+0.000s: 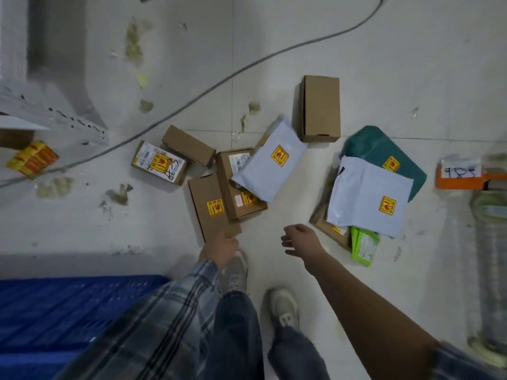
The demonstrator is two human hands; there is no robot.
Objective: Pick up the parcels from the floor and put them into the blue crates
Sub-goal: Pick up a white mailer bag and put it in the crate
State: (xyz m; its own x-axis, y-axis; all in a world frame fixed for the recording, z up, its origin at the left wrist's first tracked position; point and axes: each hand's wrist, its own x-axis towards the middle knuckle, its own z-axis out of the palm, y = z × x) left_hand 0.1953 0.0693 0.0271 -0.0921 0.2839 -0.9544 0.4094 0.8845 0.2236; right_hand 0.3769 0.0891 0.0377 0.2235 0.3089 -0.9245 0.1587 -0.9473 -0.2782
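My left hand (220, 249) grips the near end of a long brown box (208, 207); my fingers are hidden under its edge, so only the knuckles show. My right hand (297, 238) hangs just right of it, above bare floor (274, 64), fingers loosely apart and holding nothing.

The parcels lie on the pale tiled floor in 2 clusters with a strip of open tile between them, where my right hand is. Left cluster: the long box, a second cardboard box (238, 187) overlapping its right side, a white poly mailer (270, 163) draped across that one, a small box with a printed label (159, 165) at far left, and a plain box (188, 145) just behind it. An upright plain carton (319, 108) stands farther back. Right cluster: a crinkled white mailer (367, 196) lying over a flat box (322, 215) and a dark green mailer (384, 152), with a small lime-green packet (365, 246) at the near edge. Most carry yellow-and-red stickers.

The blue crate (68, 305), ribbed plastic, sits near left, beside my plaid sleeve (170, 311). A grey cable (219, 83) curves across the floor beyond the parcels. My shoes (282, 305) stand on clear tile just near of the boxes.
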